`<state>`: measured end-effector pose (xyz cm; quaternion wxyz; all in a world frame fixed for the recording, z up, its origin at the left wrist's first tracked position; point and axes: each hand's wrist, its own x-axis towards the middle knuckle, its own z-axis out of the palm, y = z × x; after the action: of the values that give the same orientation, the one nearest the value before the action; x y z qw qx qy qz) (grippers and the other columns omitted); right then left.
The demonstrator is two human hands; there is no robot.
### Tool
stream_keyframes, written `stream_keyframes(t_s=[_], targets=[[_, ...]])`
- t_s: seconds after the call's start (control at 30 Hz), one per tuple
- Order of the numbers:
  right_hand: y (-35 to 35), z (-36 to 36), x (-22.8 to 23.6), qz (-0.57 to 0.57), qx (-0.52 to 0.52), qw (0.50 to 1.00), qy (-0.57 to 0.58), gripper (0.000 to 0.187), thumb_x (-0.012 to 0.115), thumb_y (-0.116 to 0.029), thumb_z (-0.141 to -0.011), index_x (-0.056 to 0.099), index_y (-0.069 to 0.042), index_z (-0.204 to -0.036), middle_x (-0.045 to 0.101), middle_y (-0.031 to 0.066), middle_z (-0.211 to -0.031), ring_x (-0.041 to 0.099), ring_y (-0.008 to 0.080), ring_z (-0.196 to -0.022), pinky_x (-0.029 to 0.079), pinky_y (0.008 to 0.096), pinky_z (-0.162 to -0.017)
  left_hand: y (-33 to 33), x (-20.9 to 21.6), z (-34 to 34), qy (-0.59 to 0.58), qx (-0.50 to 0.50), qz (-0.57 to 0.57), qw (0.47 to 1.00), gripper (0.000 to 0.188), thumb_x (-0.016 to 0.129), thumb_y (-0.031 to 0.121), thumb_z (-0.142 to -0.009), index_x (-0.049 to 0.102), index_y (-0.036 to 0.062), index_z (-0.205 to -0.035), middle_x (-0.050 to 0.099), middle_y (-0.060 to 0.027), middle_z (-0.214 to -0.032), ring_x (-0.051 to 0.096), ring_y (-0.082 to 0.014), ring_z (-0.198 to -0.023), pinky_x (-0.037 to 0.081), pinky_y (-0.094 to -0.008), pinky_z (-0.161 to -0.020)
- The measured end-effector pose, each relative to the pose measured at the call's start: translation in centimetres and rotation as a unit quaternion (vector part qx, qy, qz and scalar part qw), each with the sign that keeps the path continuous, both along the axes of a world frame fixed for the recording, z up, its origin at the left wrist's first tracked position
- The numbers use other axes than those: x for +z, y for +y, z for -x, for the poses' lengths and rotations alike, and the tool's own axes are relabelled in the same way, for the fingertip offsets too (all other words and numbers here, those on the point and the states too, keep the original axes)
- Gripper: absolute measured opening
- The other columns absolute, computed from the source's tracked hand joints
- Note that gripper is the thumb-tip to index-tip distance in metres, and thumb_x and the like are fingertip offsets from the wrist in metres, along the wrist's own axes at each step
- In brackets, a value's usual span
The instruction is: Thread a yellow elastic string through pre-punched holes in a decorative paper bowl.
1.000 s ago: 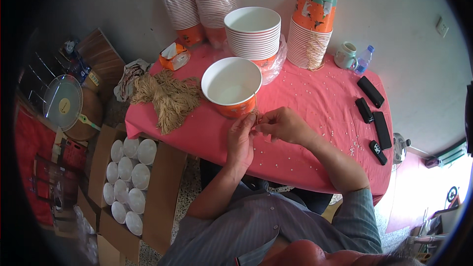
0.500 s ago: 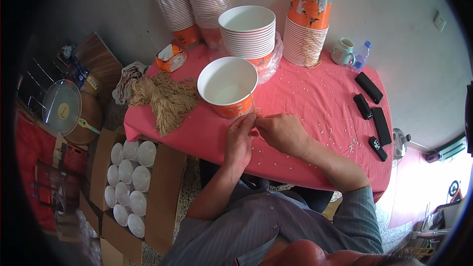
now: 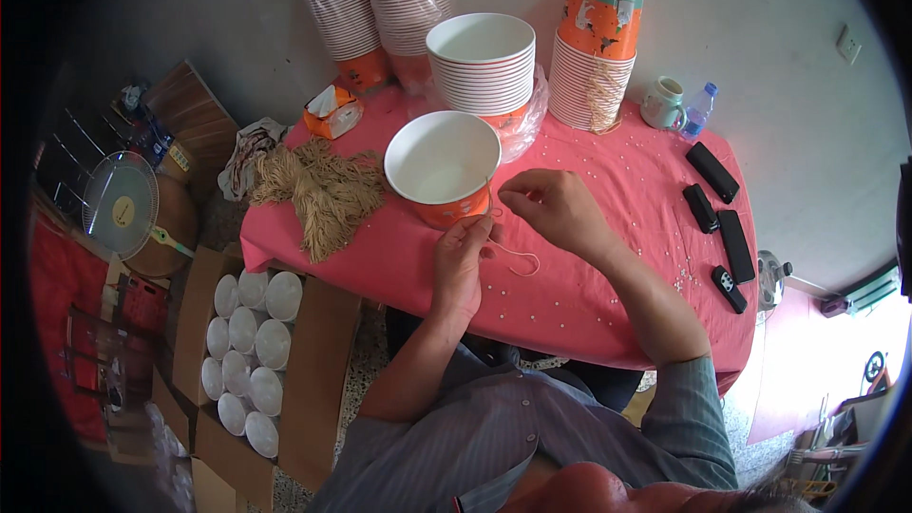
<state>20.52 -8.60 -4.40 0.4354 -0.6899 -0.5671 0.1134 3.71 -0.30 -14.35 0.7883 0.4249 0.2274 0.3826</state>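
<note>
A white-lined orange paper bucket (image 3: 442, 166) stands upright near the table's front edge. Just below its right side, my left hand (image 3: 461, 261) is closed, pinching a thin beige cord (image 3: 524, 255) between thumb and finger. One end of the cord trails in a loose curve over the cloth, while another part rises along the bucket's side toward the rim. Right of the bucket, raised a little, is my right hand (image 3: 560, 209). Its fingers are curled with thumb and forefinger together; whatever may be between them is too small to make out.
A bundle of beige cords (image 3: 318, 195) lies left of the bucket. Behind stand nested buckets (image 3: 480, 66) and a taller stack (image 3: 589, 81) with cords hanging on it. Mug (image 3: 662, 102), bottle (image 3: 699, 112) and black devices (image 3: 712, 171) sit right. A carton (image 3: 323, 370) of clear cups is lower left.
My right hand has moved up and away from my left hand, which stays by the bucket. The loose curve of cord now shows on the cloth between them.
</note>
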Motion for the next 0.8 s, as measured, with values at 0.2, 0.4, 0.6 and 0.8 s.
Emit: stream_keyframes(t_s=[0.2, 0.4, 0.6, 0.8], targets=[[1.7, 1.1, -0.6, 0.029, 0.019, 0.999, 0.021, 0.023, 0.079, -0.021, -0.096, 0.082, 0.0, -0.105, 0.08, 0.0126, -0.09, 0.076, 0.0184, -0.08, 0.061, 0.0367, -0.079, 0.1, 0.0, 0.3, 0.044, 0.028, -0.046, 0.998, 0.022, 0.075, 0.024, -0.107, 0.077, 0.0045, -0.117, 0.078, -0.0018, -0.1, 0.068, -0.0067, -0.089, 0.049, -0.025, -0.077], [2.2, 0.2, -1.0, 0.058, 0.056, 0.956, 0.28, 0.023, 0.082, -0.02, -0.096, 0.082, 0.001, -0.104, 0.077, 0.004, -0.086, 0.069, 0.0114, -0.079, 0.057, 0.032, -0.075, 0.2, -0.3, 0.2, 0.041, 0.036, -0.064, 0.996, 0.023, 0.076, 0.025, -0.107, 0.077, 0.0042, -0.116, 0.078, -0.0021, -0.099, 0.068, -0.007, -0.087, 0.049, -0.0249, -0.077], [2.2, -0.4, -1.4, 0.033, 0.062, 0.945, 0.32, 0.018, 0.08, -0.017, -0.1, 0.082, 0.0, -0.107, 0.076, 0.001, -0.088, 0.067, 0.0079, -0.079, 0.052, 0.0264, -0.068, -0.3, 0.5, -0.2, 0.035, 0.039, -0.055, 0.997, 0.02, 0.074, 0.022, -0.108, 0.077, 0.0031, -0.113, 0.076, -0.0007, -0.096, 0.064, -0.0059, -0.086, 0.047, -0.0245, -0.077], [2.1, -0.4, -1.8, 0.025, 0.099, 0.93, 0.354, 0.012, 0.079, -0.014, -0.101, 0.079, -0.004, -0.106, 0.078, 0.0019, -0.091, 0.069, 0.0089, -0.078, 0.052, 0.0257, -0.066, -0.2, 0.5, -0.1, 0.029, 0.038, -0.065, 0.997, 0.02, 0.074, 0.022, -0.108, 0.077, 0.0031, -0.113, 0.076, -0.0007, -0.096, 0.065, -0.0064, -0.086, 0.048, -0.0249, -0.078]])
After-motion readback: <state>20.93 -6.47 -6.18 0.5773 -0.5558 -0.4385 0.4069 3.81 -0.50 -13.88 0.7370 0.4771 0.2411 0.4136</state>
